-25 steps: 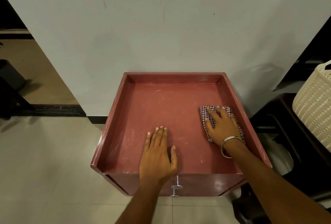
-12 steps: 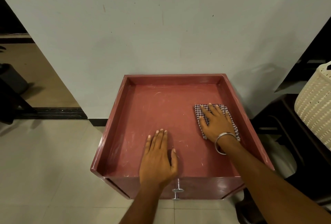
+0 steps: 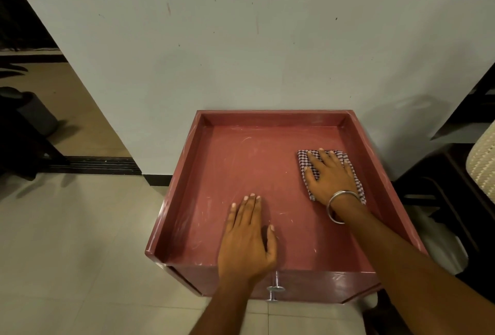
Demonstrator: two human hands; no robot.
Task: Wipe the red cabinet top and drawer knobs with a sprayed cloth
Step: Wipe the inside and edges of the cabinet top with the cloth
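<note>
Checked cloth (image 3: 316, 163) lies flat on the red cabinet top (image 3: 254, 174), right-rear area near the raised right rim. Right hand (image 3: 330, 179) presses it with fingers spread, palm down, grip not closed. Left hand (image 3: 247, 241) flat and empty on the front edge, above two metal drawer knobs (image 3: 276, 288).

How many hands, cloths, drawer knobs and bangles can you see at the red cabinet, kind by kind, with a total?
Hands: 2, left hand and right hand
Checked cloth: 1
Drawer knobs: 2, upper knob and lower knob
Bangle: 1
Total: 6
</note>
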